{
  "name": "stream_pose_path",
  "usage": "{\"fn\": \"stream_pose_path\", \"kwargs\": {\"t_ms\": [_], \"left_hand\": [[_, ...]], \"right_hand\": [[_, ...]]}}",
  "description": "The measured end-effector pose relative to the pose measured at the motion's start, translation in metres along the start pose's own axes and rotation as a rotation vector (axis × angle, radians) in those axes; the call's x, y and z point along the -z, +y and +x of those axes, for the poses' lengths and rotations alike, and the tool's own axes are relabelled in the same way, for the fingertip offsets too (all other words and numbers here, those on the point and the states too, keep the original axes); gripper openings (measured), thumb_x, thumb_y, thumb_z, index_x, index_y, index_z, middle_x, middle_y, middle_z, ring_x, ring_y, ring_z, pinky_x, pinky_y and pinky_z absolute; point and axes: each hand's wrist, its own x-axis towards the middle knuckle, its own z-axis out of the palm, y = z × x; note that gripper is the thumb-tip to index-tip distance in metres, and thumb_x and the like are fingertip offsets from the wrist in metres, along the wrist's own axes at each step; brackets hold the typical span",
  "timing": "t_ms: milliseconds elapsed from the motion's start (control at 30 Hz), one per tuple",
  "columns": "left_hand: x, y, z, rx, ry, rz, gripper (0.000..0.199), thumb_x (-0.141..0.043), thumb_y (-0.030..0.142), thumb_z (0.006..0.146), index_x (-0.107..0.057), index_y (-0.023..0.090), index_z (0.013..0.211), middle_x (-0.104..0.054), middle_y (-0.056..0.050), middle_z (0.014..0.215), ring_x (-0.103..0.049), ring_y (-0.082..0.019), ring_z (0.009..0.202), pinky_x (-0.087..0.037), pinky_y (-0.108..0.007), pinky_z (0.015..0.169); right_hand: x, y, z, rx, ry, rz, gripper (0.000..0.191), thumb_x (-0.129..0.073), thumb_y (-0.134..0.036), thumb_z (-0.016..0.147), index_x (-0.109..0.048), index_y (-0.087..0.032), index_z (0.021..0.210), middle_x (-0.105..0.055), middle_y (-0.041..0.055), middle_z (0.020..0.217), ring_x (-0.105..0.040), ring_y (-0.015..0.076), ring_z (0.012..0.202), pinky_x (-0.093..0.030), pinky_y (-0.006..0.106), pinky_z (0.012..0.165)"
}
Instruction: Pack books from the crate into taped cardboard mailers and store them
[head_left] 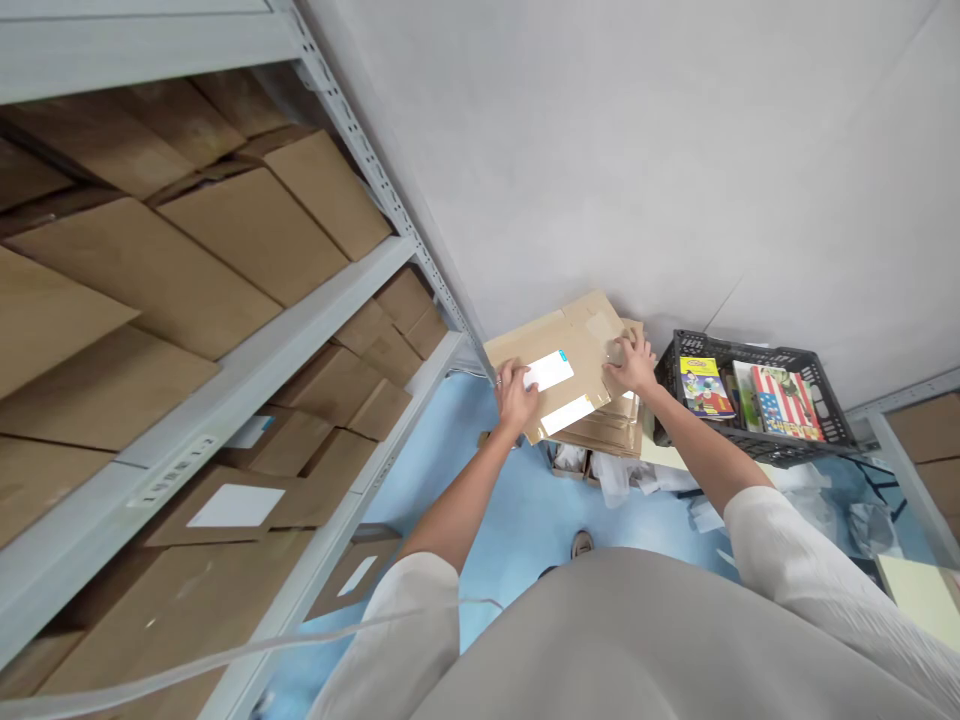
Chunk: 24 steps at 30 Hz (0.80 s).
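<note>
A flattened cardboard box [559, 335] with white labels and strips of clear tape lies tilted between my hands, near the wall. My left hand [516, 395] grips its left edge, thumb on top beside a white label. At its right side my right hand [634, 362] has its fingers curled over the edge. More cardboard [600, 432] is stacked underneath, partly hidden by the piece I hold.
Grey metal shelving [300, 300] full of brown boxes [255, 220] rises on my left. To the right stands a black plastic crate [799, 450] with colourful books [787, 400]. Plastic bags [611, 478] and small open boxes lie below the cardboard stack, over a blue floor [517, 510].
</note>
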Motion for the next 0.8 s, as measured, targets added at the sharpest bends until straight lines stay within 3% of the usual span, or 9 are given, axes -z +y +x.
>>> {"fn": "stream_pose_path", "kwargs": {"t_ms": [167,300,400,567,800], "left_hand": [[-0.025,0.063,0.016,-0.148,-0.060,-0.045,0.041,-0.070,0.021,0.089,-0.068,0.025,0.130,-0.046,-0.013,0.165,-0.038,-0.036,0.159,-0.031,-0.057,0.133],[-0.072,0.146,0.019,-0.327,-0.146,-0.119,0.042,-0.070,0.020,0.087,-0.068,0.024,0.129,-0.046,-0.013,0.165,-0.038,-0.035,0.159,-0.029,-0.056,0.135],[-0.113,0.219,0.004,-0.452,-0.227,-0.172,0.040,-0.069,0.022,0.088,-0.068,0.023,0.128,-0.046,-0.014,0.166,-0.040,-0.036,0.158,-0.034,-0.056,0.132],[-0.181,0.336,-0.057,-0.687,-0.382,-0.222,0.039,-0.069,0.022,0.089,-0.069,0.023,0.128,-0.048,-0.014,0.165,-0.042,-0.036,0.157,-0.036,-0.055,0.131],[-0.268,0.478,-0.194,-0.931,-0.607,-0.273,0.038,-0.067,0.021,0.090,-0.068,0.022,0.128,-0.050,-0.016,0.161,-0.044,-0.036,0.155,-0.039,-0.054,0.130]], "right_hand": [[0.047,0.052,-0.034,-0.095,0.145,0.000,0.067,-0.074,-0.046,0.088,-0.056,-0.024,0.149,-0.021,0.0174,0.178,-0.034,0.0466,0.145,-0.040,0.068,0.111],[0.097,0.127,-0.087,-0.256,0.225,-0.047,0.068,-0.072,-0.049,0.089,-0.055,-0.023,0.150,-0.018,0.0179,0.178,-0.033,0.0471,0.147,-0.039,0.069,0.112],[0.133,0.187,-0.143,-0.396,0.279,-0.085,0.070,-0.072,-0.052,0.090,-0.053,-0.023,0.151,-0.015,0.0186,0.178,-0.032,0.0473,0.148,-0.038,0.070,0.113],[0.178,0.277,-0.266,-0.656,0.370,-0.089,0.070,-0.075,-0.055,0.088,-0.057,-0.024,0.148,-0.017,0.0192,0.177,-0.035,0.0476,0.146,-0.040,0.068,0.111],[0.209,0.370,-0.464,-0.984,0.482,-0.100,0.068,-0.073,-0.056,0.085,-0.059,-0.025,0.145,-0.019,0.0180,0.176,-0.036,0.0474,0.146,-0.042,0.068,0.110]]}}
